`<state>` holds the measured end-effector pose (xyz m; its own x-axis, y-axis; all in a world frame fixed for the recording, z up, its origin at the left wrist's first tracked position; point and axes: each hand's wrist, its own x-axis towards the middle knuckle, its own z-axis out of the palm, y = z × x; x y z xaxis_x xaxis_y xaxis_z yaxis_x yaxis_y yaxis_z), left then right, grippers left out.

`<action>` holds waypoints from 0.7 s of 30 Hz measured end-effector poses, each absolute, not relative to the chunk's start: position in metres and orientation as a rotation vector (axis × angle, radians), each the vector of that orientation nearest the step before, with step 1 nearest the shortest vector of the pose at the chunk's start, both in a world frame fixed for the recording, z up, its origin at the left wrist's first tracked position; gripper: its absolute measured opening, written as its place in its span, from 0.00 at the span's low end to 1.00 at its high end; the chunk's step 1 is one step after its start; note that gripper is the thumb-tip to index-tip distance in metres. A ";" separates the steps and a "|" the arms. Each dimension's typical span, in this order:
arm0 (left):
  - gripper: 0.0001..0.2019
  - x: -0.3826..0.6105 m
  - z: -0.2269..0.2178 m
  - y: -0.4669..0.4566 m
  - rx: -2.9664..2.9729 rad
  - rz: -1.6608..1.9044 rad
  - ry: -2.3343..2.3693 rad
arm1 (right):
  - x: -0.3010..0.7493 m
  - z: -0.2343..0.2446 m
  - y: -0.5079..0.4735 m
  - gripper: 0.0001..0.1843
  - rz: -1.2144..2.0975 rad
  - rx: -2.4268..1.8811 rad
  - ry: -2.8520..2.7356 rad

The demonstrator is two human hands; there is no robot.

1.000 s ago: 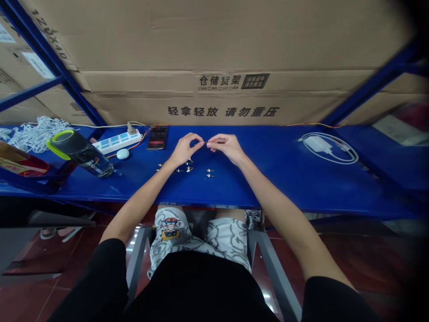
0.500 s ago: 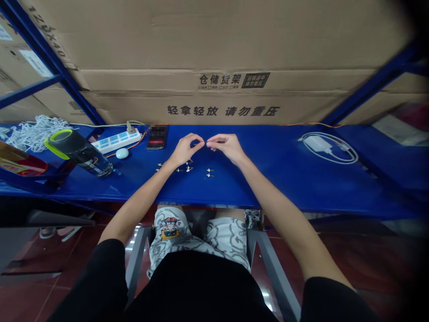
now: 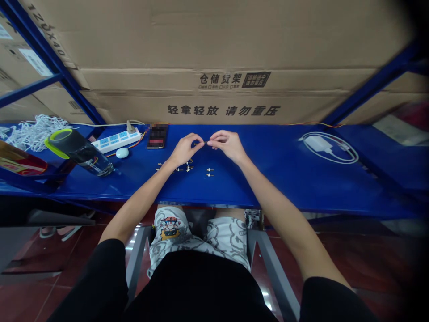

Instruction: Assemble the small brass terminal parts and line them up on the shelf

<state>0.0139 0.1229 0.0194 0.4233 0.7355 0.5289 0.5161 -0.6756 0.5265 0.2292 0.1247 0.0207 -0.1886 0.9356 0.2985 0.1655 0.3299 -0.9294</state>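
My left hand (image 3: 186, 150) is closed in a pinch above the blue table, thumb against forefinger. Between its fingertips is a thin, dark, screw-like piece (image 3: 206, 142), too small to make out fully. From the other side, the fingertips of my right hand (image 3: 228, 146) pinch at the end of that same piece. Below the hands, two small white-and-brass screw-like pieces (image 3: 210, 172) lie side by side on the table. Several similar pieces (image 3: 189, 168) are scattered nearer my left wrist, some partly hidden by the forearm.
Left of my hands are a phone (image 3: 157, 136), a white power strip (image 3: 117, 140), a round white object (image 3: 122, 153) and a leaning water bottle (image 3: 82, 154). White hooks (image 3: 38, 134) are heaped farther left. A charger with coiled cable (image 3: 318, 144) lies right. Cardboard (image 3: 221, 44) walls the back.
My right hand has shifted slightly up, its knuckles raised, with its fingertips still at the small piece. My left hand is nearly unmoved.
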 end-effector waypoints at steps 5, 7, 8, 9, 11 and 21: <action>0.05 0.015 0.020 0.123 2.399 1.096 1.092 | 0.231 0.018 0.127 0.16 0.951 -1.005 -1.632; 0.05 0.015 0.019 0.123 2.398 1.094 1.104 | 0.230 0.017 0.127 0.15 0.958 -0.994 -1.631; 0.05 0.015 0.019 0.123 2.399 1.099 1.105 | 0.230 0.017 0.127 0.15 0.962 -0.987 -1.630; 0.05 0.015 0.019 0.123 2.400 1.106 1.100 | 0.230 0.017 0.127 0.15 0.963 -0.981 -1.629; 0.05 0.014 0.018 0.123 2.400 1.121 1.087 | 0.230 0.018 0.126 0.15 0.959 -0.983 -1.629; 0.07 0.015 0.020 0.121 2.378 1.114 1.093 | 0.227 0.020 0.122 0.18 0.944 -0.992 -1.656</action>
